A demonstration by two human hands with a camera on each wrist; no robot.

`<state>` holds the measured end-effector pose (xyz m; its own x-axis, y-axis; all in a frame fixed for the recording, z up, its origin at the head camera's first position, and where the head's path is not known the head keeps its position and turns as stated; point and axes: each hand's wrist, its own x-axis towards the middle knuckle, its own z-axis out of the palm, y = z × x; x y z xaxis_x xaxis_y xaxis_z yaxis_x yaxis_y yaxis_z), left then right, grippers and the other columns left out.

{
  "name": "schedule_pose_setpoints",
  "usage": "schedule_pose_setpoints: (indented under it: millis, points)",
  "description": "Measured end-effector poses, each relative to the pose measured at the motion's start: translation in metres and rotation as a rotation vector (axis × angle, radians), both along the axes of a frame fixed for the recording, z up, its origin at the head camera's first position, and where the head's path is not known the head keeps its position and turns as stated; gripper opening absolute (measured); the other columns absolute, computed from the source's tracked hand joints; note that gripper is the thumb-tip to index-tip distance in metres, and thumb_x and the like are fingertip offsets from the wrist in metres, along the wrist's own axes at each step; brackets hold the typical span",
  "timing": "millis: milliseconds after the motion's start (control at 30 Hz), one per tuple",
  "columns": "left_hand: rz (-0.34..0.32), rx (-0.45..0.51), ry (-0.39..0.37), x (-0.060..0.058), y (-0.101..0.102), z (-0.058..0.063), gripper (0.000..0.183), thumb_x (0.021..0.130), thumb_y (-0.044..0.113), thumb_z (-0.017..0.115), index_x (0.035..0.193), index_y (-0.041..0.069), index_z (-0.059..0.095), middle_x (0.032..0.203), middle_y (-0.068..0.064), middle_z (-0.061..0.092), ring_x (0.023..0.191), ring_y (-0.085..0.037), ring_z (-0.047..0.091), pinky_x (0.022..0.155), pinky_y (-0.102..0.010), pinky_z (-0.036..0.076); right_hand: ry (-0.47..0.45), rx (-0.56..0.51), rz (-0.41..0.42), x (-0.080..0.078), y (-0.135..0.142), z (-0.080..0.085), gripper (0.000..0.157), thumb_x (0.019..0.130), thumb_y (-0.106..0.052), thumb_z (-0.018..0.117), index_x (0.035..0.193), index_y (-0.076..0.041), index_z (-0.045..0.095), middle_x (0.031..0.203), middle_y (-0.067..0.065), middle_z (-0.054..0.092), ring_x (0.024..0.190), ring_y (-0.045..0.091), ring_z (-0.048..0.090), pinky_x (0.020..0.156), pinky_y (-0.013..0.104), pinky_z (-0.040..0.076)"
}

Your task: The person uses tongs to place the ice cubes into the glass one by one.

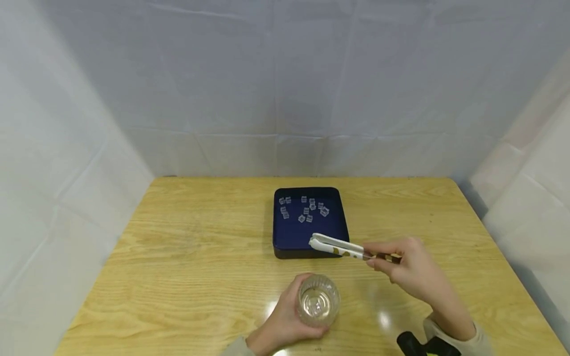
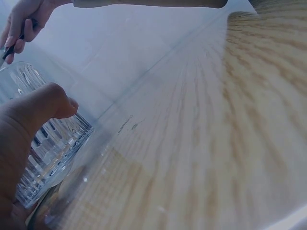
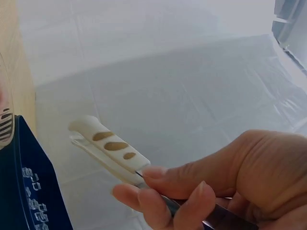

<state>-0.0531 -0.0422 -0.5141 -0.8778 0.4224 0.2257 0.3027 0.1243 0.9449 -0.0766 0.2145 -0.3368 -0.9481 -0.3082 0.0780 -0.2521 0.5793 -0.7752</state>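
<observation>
My left hand (image 1: 287,316) grips a clear ribbed glass (image 1: 318,300) low on the table, fingers and thumb wrapped round its side. In the left wrist view the thumb lies across the ribbed wall of the glass (image 2: 57,143). My right hand (image 1: 407,264) holds white-tipped tongs (image 1: 336,245) with brown spots, pinched between thumb and fingers. Their tips stand close together over the near right edge of a dark blue square tray (image 1: 289,240). Several small clear cubes (image 1: 306,211) lie scattered in the tray's far half. The right wrist view shows the tongs (image 3: 112,148) with nothing seen between their tips.
The light wooden table (image 1: 191,247) spreads to both sides of the tray. White sheeting (image 1: 276,89) hangs behind it and along the left and right sides. A black object (image 1: 427,344) sits at the right wrist, by the sleeve.
</observation>
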Motion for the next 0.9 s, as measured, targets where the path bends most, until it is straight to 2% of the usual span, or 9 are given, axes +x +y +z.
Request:
schedule_pose_setpoints:
  millis: [133, 400, 600, 733, 900]
  points:
    - [0.002, -0.012, 0.011, -0.001, 0.000, -0.001, 0.092, 0.059, 0.012, 0.093, 0.136, 0.025, 0.045, 0.126, 0.007, 0.060, 0.116, -0.020, 0.059, 0.102, -0.040, 0.047, -0.073, -0.006, 0.074, 0.006, 0.012, 0.002, 0.027, 0.088, -0.006, 0.072, 0.115, -0.003, 0.073, 0.091, 0.000, 0.074, 0.046, 0.005, 0.046, 0.038, 0.026, 0.044]
    - [-0.017, -0.001, -0.005, 0.000, -0.001, -0.001, 0.094, 0.060, 0.010, 0.093, 0.138, 0.027, 0.043, 0.128, 0.005, 0.059, 0.117, -0.020, 0.058, 0.103, -0.040, 0.047, -0.120, -0.035, 0.206, 0.014, 0.028, -0.003, 0.027, 0.091, -0.011, 0.071, 0.116, 0.000, 0.072, 0.091, 0.001, 0.074, 0.047, 0.003, 0.048, 0.037, 0.025, 0.044]
    - [-0.032, 0.030, -0.011, 0.001, -0.001, -0.002, 0.094, 0.060, 0.008, 0.093, 0.138, 0.026, 0.044, 0.130, 0.005, 0.058, 0.118, -0.020, 0.058, 0.103, -0.039, 0.047, -0.204, -0.050, 0.234, 0.018, 0.028, -0.008, 0.030, 0.091, -0.013, 0.071, 0.117, 0.002, 0.071, 0.091, -0.002, 0.074, 0.051, 0.002, 0.049, 0.040, 0.025, 0.046]
    - [-0.032, 0.041, 0.014, 0.000, -0.001, -0.002, 0.093, 0.060, 0.007, 0.093, 0.138, 0.025, 0.044, 0.130, 0.006, 0.058, 0.116, -0.020, 0.058, 0.103, -0.039, 0.047, -0.223, -0.056, 0.247, 0.018, 0.025, -0.012, 0.030, 0.091, -0.012, 0.071, 0.117, 0.003, 0.070, 0.093, -0.001, 0.074, 0.052, 0.003, 0.052, 0.040, 0.025, 0.047]
    - [-0.044, 0.046, 0.011, 0.000, 0.001, 0.001, 0.093, 0.061, 0.007, 0.093, 0.138, 0.026, 0.044, 0.131, 0.005, 0.058, 0.119, -0.020, 0.058, 0.104, -0.039, 0.046, -0.254, -0.072, 0.259, 0.018, 0.023, -0.014, 0.028, 0.090, -0.007, 0.070, 0.116, 0.004, 0.070, 0.093, 0.000, 0.074, 0.057, 0.005, 0.058, 0.042, 0.026, 0.049]
